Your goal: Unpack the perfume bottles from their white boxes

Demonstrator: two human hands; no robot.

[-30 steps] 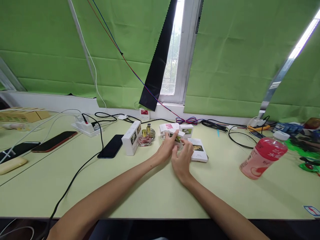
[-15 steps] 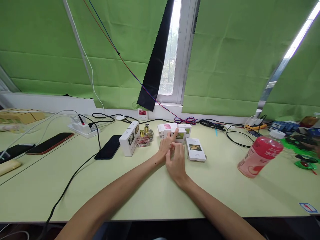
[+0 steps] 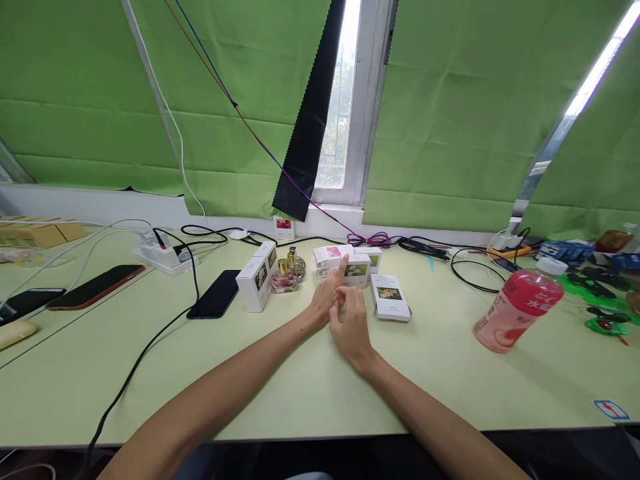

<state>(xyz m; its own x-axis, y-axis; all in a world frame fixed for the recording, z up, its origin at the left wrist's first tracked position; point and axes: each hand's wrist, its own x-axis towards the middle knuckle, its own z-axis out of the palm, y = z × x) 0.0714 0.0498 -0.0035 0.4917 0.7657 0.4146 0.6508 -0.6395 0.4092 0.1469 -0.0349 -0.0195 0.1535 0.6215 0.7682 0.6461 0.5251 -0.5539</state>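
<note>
At the left of the group, a tall white cardboard box with a dark floral picture stood upright on the pale green table. Its card looked stiff and its faces smooth, so opposite side walls seemed the surest hold, with little squeeze lest they dent.

Just right of it stood a rounded clear glass bottle with pink liquid and a gold cap and a similar clear glass bottle with a dark-topped cap. These were likely dense for their size, slick and breakable; the body seemed a safer hold than the cap.

The left hand reached in with its index finger extended against the boxes; its other fingers were largely hidden, so whether it grasped anything could not be told. By that fingertip lay a white cardboard box with a pink picture, and just right stood a white cardboard box with a green-and-white picture, probably light if unfilled and best held by its ends.

The right hand was half curled beside the left, with no object visible in it, though its fingertips were unclear. Farther right, a flat white cardboard box with a yellow floral picture lay face up; its long edges offered the easiest pinch.
</note>
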